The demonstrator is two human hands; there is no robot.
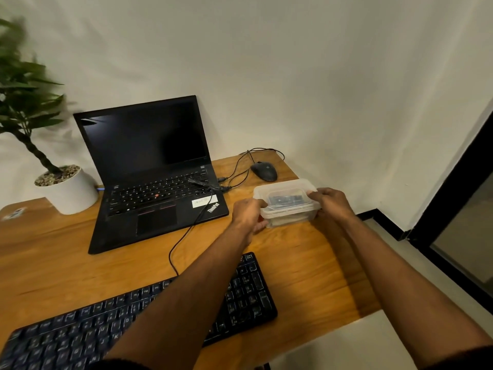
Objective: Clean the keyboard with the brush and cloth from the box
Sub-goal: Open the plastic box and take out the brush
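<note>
A clear plastic box (286,200) with its lid on stands on the wooden desk at the right, behind the black keyboard (80,335). Something dark shows through the lid; brush and cloth cannot be made out. My left hand (248,213) grips the box's left end, fingers curled round its lower corner. The box's right end is gripped by my right hand (330,202), thumb on the lid's edge. My left forearm crosses above the keyboard's right part, hiding some of its keys.
An open black laptop (152,177) stands left of the box, a cable (184,236) trailing from it toward the keyboard. A black mouse (264,170) lies just behind the box. A potted plant (64,188) is at the far left. The desk's right edge (373,300) runs close to my right arm.
</note>
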